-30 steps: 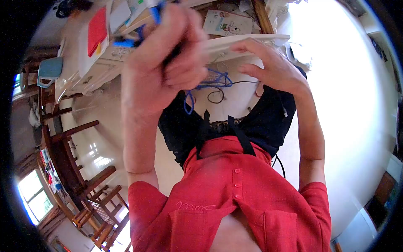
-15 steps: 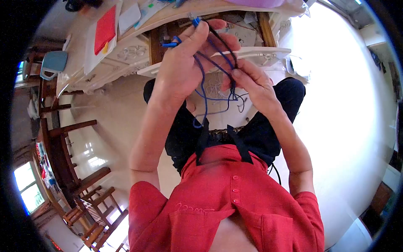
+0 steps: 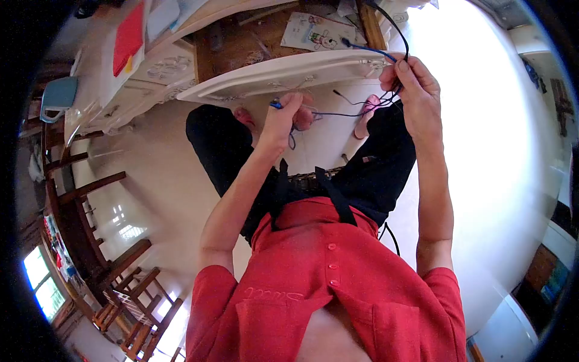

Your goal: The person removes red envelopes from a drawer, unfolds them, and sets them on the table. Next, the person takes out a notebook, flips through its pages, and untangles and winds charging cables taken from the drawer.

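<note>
My left hand [image 3: 283, 123] is closed on a blue cable, whose blue connector [image 3: 275, 104] pokes out beside the thumb. A stretch of the blue cable [image 3: 341, 114] runs from there across to my right hand [image 3: 417, 90]. Between thumb and fingers, my right hand grips a loose bunch of blue and black cables. A black cable [image 3: 403, 30] arches above it, and a blue end [image 3: 368, 48] sticks out to the left over the drawer. Thin dark loops hang below the right fingers, partly tangled.
Ahead, a pulled-out drawer [image 3: 259, 78] of a pale desk holds a sheet with a cartoon drawing [image 3: 315, 31]. On the desktop lie a red item [image 3: 128, 37] and papers. A blue-grey container [image 3: 58, 98] and wooden chairs [image 3: 136, 295] are at left.
My hands have moved apart: the left went down, the right went up and to the right. The blue cable now stretches between them. The view has shifted, showing more of the drawer.
</note>
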`<action>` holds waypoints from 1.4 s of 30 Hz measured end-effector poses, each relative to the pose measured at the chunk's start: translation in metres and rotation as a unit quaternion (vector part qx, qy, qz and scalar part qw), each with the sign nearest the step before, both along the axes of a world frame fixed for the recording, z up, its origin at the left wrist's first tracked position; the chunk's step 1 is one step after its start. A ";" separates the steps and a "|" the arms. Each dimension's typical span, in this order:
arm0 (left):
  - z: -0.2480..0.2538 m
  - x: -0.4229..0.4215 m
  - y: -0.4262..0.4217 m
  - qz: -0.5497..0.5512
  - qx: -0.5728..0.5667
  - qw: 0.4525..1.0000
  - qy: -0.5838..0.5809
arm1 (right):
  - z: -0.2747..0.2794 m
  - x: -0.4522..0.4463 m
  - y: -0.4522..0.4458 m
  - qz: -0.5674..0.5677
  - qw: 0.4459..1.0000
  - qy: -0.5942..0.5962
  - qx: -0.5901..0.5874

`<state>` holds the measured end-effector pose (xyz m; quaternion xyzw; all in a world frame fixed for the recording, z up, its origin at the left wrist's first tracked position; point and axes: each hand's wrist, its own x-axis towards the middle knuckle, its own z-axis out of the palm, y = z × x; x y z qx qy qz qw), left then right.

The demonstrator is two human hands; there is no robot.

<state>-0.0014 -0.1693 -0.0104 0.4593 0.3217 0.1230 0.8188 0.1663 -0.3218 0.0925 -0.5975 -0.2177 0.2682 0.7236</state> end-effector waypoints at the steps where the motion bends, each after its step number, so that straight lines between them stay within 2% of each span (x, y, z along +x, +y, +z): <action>1: -0.016 -0.001 0.002 -0.035 -0.006 0.999 0.024 | 0.000 0.002 -0.002 0.021 1.000 -0.003 -0.003; 3: -0.040 -0.004 0.003 -0.069 -0.014 0.996 0.048 | -0.002 -0.003 0.001 -0.001 1.000 0.018 -0.016; 6: -0.058 -0.007 0.004 -0.074 0.000 0.992 0.105 | -0.006 -0.003 0.005 -0.051 0.994 -0.079 -0.052; 8: -0.068 -0.008 0.004 -0.105 0.073 0.973 0.193 | 0.001 -0.002 0.002 -0.061 0.994 -0.089 -0.033; 9: -0.080 -0.009 0.005 -0.103 0.072 0.973 0.193 | 0.007 -0.002 0.002 -0.073 0.992 -0.098 -0.013; 11: -0.102 -0.009 0.006 -0.155 0.220 0.911 0.312 | 0.020 -0.007 0.007 -0.093 0.990 -0.101 -0.010; 15: -0.080 -0.010 -0.009 -0.221 0.223 0.907 0.282 | 0.023 -0.008 0.013 -0.016 0.995 -0.095 -0.018; 16: -0.081 -0.011 -0.010 -0.277 0.393 0.836 0.263 | 0.023 -0.009 0.015 0.007 0.994 -0.090 -0.065; 17: -0.083 -0.012 -0.013 -0.323 0.549 0.735 0.234 | 0.023 -0.010 0.017 0.029 0.990 -0.084 -0.111; 18: -0.060 -0.012 -0.019 -0.276 0.594 0.732 0.186 | 0.022 -0.010 0.018 0.060 0.983 -0.092 -0.150; 19: -0.017 -0.011 -0.025 -0.228 0.636 0.724 0.139 | 0.019 -0.012 0.020 0.061 0.982 -0.089 -0.152; 21: 0.082 -0.007 -0.023 -0.361 0.427 0.818 0.134 | 0.007 -0.014 0.025 0.150 0.932 -0.175 -0.279; 22: 0.101 -0.009 -0.027 -0.362 0.427 0.818 0.135 | 0.000 -0.015 0.026 0.186 0.914 -0.219 -0.286; 24: 0.121 -0.012 -0.033 -0.146 0.516 0.843 -0.044 | -0.008 -0.020 0.028 0.230 0.897 -0.238 -0.292; 25: 0.118 -0.007 -0.031 -0.144 0.516 0.843 -0.041 | -0.013 -0.024 0.029 0.271 0.879 -0.255 -0.299; 26: 0.112 0.003 -0.025 -0.054 0.630 0.772 -0.063 | -0.023 -0.027 0.029 0.273 0.902 -0.284 -0.176; 27: 0.105 0.008 -0.020 0.037 0.728 0.680 -0.084 | -0.015 -0.031 0.032 0.272 0.902 -0.284 -0.176; 28: 0.098 0.007 -0.020 0.037 0.727 0.680 -0.085 | 0.001 -0.035 0.034 0.288 0.905 -0.258 -0.177; 29: 0.090 0.003 -0.019 -0.062 0.579 0.812 -0.046 | 0.007 -0.035 0.033 0.301 0.907 -0.236 -0.176; 30: 0.085 0.001 -0.017 -0.158 0.403 0.901 -0.006 | 0.012 -0.035 0.033 0.314 0.908 -0.215 -0.174; 31: 0.090 0.000 -0.011 -0.159 0.402 0.902 -0.009 | 0.011 -0.028 0.030 0.312 0.908 -0.216 -0.176; 33: 0.105 -0.008 0.009 -0.295 0.327 0.896 0.062 | 0.011 -0.013 0.022 0.376 0.867 -0.204 -0.256; 34: 0.102 -0.015 0.017 -0.264 0.286 0.921 0.020 | 0.013 -0.009 0.016 0.358 0.889 -0.148 -0.246; 35: 0.101 -0.020 0.029 -0.263 0.286 0.921 0.021 | 0.010 -0.001 0.010 0.359 0.888 -0.149 -0.246; 37: 0.099 -0.030 0.054 -0.153 0.109 0.982 0.022 | -0.006 0.016 -0.002 0.368 0.886 -0.126 -0.254; 38: 0.096 -0.034 0.064 -0.150 0.110 0.982 0.022 | -0.016 0.021 -0.007 0.335 0.894 -0.166 -0.248; 39: 0.091 -0.039 0.072 -0.097 0.087 0.991 -0.030 | -0.022 0.023 -0.009 0.336 0.893 -0.166 -0.247; 40: 0.084 -0.040 0.076 -0.045 0.063 0.994 -0.082 | -0.028 0.024 -0.011 0.275 0.940 -0.072 -0.191; 41: 0.076 -0.039 0.076 -0.043 0.061 0.994 -0.082 | -0.033 0.025 -0.013 0.209 0.969 0.023 -0.132; 42: 0.068 -0.038 0.072 -0.059 0.049 0.995 -0.063 | -0.021 0.014 -0.006 0.161 0.974 0.128 -0.096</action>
